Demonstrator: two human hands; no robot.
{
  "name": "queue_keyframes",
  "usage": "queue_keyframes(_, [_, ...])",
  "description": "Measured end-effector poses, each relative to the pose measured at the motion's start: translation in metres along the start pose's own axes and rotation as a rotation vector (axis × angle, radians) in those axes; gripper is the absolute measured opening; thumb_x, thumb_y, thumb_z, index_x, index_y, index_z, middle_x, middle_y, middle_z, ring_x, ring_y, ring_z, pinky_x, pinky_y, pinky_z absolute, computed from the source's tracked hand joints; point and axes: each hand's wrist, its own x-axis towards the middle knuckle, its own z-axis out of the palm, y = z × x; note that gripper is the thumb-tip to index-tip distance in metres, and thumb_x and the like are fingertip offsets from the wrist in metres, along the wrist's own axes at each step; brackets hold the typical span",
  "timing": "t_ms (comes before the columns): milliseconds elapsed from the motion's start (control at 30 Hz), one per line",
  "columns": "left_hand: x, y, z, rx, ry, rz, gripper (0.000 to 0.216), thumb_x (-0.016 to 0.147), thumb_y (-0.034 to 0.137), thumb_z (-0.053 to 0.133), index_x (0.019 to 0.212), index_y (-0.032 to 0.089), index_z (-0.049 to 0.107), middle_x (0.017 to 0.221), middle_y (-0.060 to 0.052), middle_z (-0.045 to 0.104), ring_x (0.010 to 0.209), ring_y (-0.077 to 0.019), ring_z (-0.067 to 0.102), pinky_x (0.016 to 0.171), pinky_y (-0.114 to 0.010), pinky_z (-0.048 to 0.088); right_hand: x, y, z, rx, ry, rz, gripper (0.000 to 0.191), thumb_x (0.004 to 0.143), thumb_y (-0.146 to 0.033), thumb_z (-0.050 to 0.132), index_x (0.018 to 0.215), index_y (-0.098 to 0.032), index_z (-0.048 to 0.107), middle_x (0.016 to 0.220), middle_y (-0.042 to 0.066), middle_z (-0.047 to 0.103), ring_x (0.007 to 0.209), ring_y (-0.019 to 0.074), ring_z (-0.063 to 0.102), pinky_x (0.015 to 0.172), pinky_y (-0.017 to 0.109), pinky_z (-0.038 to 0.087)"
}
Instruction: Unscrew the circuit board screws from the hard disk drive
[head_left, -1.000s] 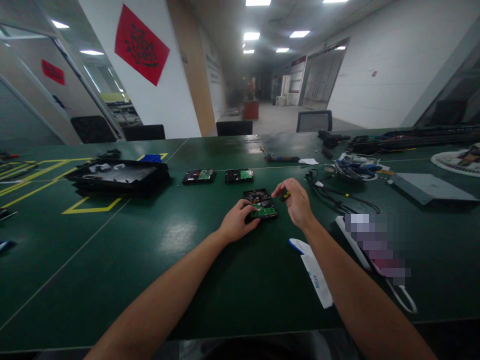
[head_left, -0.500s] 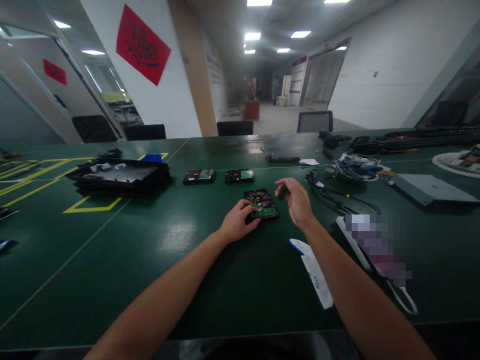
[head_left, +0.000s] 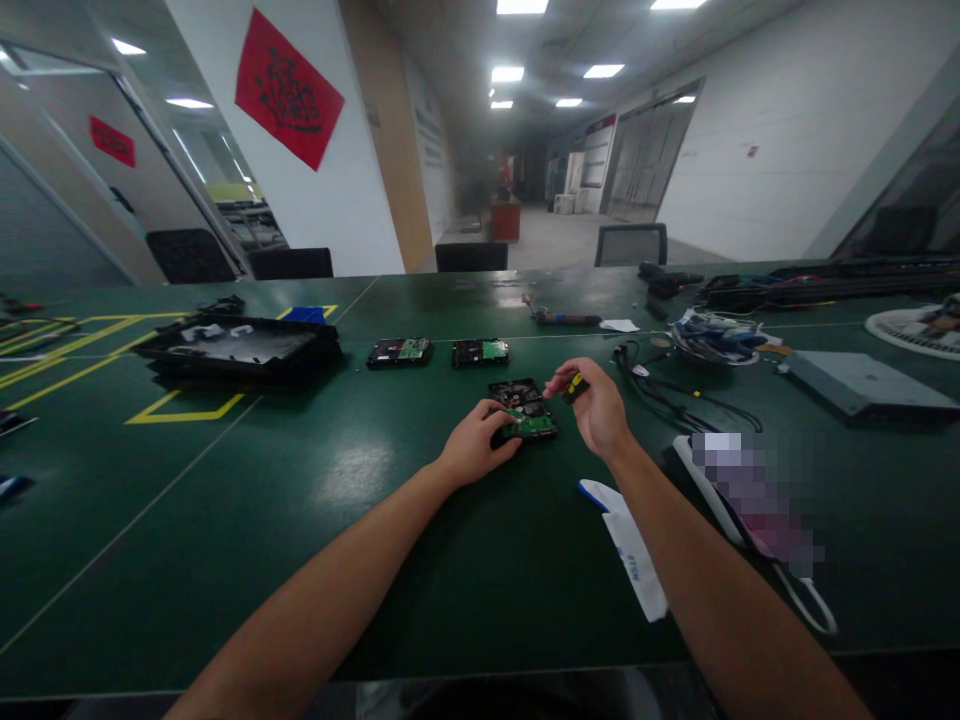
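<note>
A hard drive [head_left: 529, 412] lies on the green table with its circuit board facing up. My left hand [head_left: 478, 438] grips its near left side, fingers over the board and thumb along the near edge. Just to the right of the drive, my right hand [head_left: 596, 408] is raised with its fingers curled round a small black-and-yellow screwdriver [head_left: 575, 387]. Only the handle shows clearly; I cannot make out the shaft. Two more hard drives, one on the left [head_left: 399, 352] and one on the right [head_left: 480, 352], lie farther back, boards up.
A black tray-like casing [head_left: 247, 345] stands to the left. Black cables [head_left: 675, 400], a bundle of wires [head_left: 716, 335] and a grey metal box [head_left: 870, 380] occupy the right side. A white strip [head_left: 630, 560] lies under my right forearm, beside a white corded item [head_left: 709, 490], partly pixelated.
The screwdriver has turned in my right hand, so its yellow part now shows, and the fingers have shifted toward the drive. My left hand and the drive have stayed in place.
</note>
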Motion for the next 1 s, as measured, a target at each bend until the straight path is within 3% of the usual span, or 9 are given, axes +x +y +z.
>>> queue_keyframes(167, [0.0, 0.0, -0.001, -0.005, -0.005, -0.003, 0.037, 0.089, 0.04, 0.073, 0.122, 0.026, 0.067, 0.13, -0.009, 0.055, 0.112, -0.027, 0.064, 0.096, -0.044, 0.059, -0.002, -0.003, 0.002, -0.035, -0.001, 0.014, 0.036, 0.089, -0.059, 0.066, 0.077, -0.025, 0.065, 0.063, -0.003, 0.055, 0.058, 0.0149, 0.054, 0.072, 0.035, 0.051])
queue_keyframes(367, [-0.001, 0.001, -0.002, -0.007, -0.005, -0.005, 0.036, 0.089, 0.039, 0.074, 0.122, 0.027, 0.067, 0.13, -0.009, 0.055, 0.113, -0.027, 0.064, 0.097, -0.044, 0.059, -0.001, -0.001, 0.0, 0.04, 0.041, 0.041, 0.049, 0.094, -0.067, 0.048, 0.08, -0.025, 0.069, 0.063, -0.001, 0.054, 0.059, 0.0158, 0.053, 0.076, 0.036, 0.052])
queue_keyframes(733, [0.0, 0.0, 0.0, -0.004, 0.008, 0.0, 0.035, 0.088, 0.039, 0.073, 0.12, 0.025, 0.068, 0.129, -0.01, 0.056, 0.113, -0.0273, 0.064, 0.098, -0.044, 0.057, 0.003, 0.013, -0.009, 0.04, 0.061, -0.022, 0.024, 0.09, -0.048, 0.068, 0.085, -0.024, 0.07, 0.079, -0.001, 0.062, 0.076, 0.0156, 0.061, 0.076, 0.031, 0.054])
queue_keyframes(1000, [-0.001, 0.001, -0.001, 0.004, 0.004, -0.006, 0.035, 0.089, 0.039, 0.073, 0.121, 0.026, 0.068, 0.131, -0.009, 0.055, 0.112, -0.0266, 0.065, 0.098, -0.044, 0.058, 0.0, 0.003, -0.004, 0.157, 0.065, 0.059, 0.024, 0.09, -0.048, 0.064, 0.082, -0.025, 0.063, 0.076, -0.002, 0.061, 0.071, 0.0164, 0.063, 0.074, 0.034, 0.055])
